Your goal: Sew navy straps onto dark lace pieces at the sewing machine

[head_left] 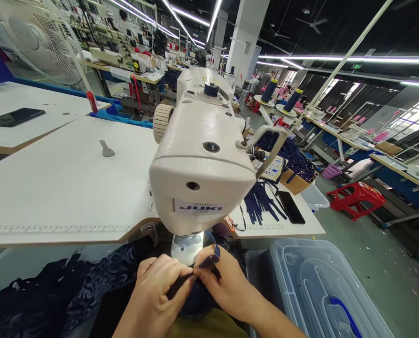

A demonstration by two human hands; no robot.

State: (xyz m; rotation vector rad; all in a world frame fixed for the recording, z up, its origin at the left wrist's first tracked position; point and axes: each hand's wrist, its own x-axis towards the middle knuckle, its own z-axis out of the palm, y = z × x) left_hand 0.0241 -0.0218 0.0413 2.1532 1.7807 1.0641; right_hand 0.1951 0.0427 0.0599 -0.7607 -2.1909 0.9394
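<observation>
Below the head of a white sewing machine [202, 141], my two hands meet in front of its lit needle area. My left hand [156, 286] is closed, thumb and forefinger pinching dark navy fabric. Close against it, my right hand [223, 277] pinches a narrow navy fabric strip [214, 257] that loops up over its forefinger. The fingertips of both hands nearly touch. The bright metal bed [187, 247] of the machine shows just beyond them. The needle itself is hidden, and the rest of the fabric is dark and partly covered by my hands.
On the white table [72, 188] lies a small metal plate [106, 149]. Right of the machine are navy strips [262, 202], a black phone [291, 207] and a cardboard box [297, 180]. A clear lidded bin [322, 281] stands at lower right; dark patterned fabric [100, 277] hangs at left.
</observation>
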